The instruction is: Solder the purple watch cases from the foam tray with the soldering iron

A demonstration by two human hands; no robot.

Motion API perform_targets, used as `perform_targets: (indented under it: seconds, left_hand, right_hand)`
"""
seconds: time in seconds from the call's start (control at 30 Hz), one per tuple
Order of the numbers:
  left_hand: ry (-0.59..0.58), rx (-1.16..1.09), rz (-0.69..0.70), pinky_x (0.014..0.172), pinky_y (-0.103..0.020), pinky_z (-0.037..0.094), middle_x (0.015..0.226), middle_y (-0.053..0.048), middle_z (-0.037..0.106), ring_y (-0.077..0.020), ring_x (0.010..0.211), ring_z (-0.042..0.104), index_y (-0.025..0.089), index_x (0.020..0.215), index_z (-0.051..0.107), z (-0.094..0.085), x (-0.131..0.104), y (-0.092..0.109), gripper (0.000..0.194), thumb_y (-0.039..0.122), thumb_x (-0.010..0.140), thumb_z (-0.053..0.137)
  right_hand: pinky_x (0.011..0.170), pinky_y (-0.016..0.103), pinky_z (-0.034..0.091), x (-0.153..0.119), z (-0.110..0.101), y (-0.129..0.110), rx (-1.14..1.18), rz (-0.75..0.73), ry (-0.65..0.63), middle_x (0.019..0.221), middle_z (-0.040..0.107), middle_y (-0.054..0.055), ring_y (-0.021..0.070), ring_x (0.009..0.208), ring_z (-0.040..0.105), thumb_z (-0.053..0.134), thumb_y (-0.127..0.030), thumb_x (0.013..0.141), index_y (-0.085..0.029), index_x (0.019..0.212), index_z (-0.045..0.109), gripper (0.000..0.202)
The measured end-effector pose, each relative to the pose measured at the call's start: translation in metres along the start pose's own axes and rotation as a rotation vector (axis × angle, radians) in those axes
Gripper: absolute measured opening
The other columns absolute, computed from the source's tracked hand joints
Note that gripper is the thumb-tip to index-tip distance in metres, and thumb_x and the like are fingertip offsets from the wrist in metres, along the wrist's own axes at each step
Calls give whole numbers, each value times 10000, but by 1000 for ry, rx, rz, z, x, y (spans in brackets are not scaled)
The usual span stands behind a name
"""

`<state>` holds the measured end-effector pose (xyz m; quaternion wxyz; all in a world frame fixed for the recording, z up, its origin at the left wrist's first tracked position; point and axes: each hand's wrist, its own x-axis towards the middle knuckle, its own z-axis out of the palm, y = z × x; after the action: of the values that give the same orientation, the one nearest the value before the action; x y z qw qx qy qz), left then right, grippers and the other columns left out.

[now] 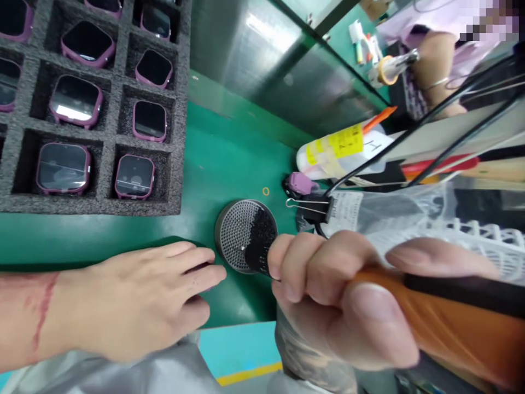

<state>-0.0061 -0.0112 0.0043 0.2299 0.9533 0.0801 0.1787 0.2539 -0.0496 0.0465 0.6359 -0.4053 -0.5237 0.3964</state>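
My right hand (336, 290) is wrapped round an orange and black handheld tool (451, 323). The tool's dark end reaches over a round grey container (233, 232) with a perforated top. My left hand (151, 298) lies palm down near the table's front edge, just left of this container. Its fingers are bent and close together, with a hint of purple under them; what they hold is hidden. Purple-framed square watch cases (135, 176) sit in a dark foam tray (175, 164) at the upper left.
Right of the container are a purple piece (301, 183), a binder clip (318, 208) and a white bottle with yellow tape (336, 148). A small orange ring (266, 191) lies on the green table (221, 148). Black cables cross the right side. Another person's arm (435, 65) shows beyond the partition.
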Motion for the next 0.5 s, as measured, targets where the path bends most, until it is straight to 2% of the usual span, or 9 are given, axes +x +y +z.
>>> perform_targets:
  seconds: [0.1,0.23,0.33,0.4,0.5]
  left_hand:
    - [25,-21,-20,1221,-450,566,1490,-120,823,-320,1374,716,234,1071,793,-4,1,0,30,219,1053,774]
    - [72,48,-79,997,-484,585,1344,-129,845,-324,1196,742,197,1168,820,-1,1,0,128,154,1108,715]
    - [69,80,-101,901,-484,548,1350,-143,840,-323,1166,738,164,1307,827,3,0,0,199,149,1170,683]
    - [62,76,-108,875,-476,530,1310,-126,837,-301,1113,729,163,1311,828,3,1,0,220,124,1196,644]
    - [50,42,-109,858,-460,515,1232,-84,824,-260,1008,700,179,1266,833,3,4,0,237,108,1210,615]
  right_hand:
    - [522,309,577,0,5,6,23,-41,57,750,601,-125,90,495,533,844,-242,1142,-348,1340,800,229]
    - [518,310,571,-2,4,8,35,-32,72,755,600,-123,90,486,525,836,-254,1141,-358,1322,778,216]
    - [572,355,637,-1,-5,4,-5,0,-74,791,611,-100,118,539,606,778,-245,1171,-357,1350,765,212]
    - [628,394,675,1,-11,0,-29,13,-164,831,604,-85,136,593,652,715,-219,1196,-356,1393,758,243]
    - [609,390,660,3,-16,-5,-59,14,-145,802,574,-96,130,564,623,727,-238,1191,-392,1394,772,259]
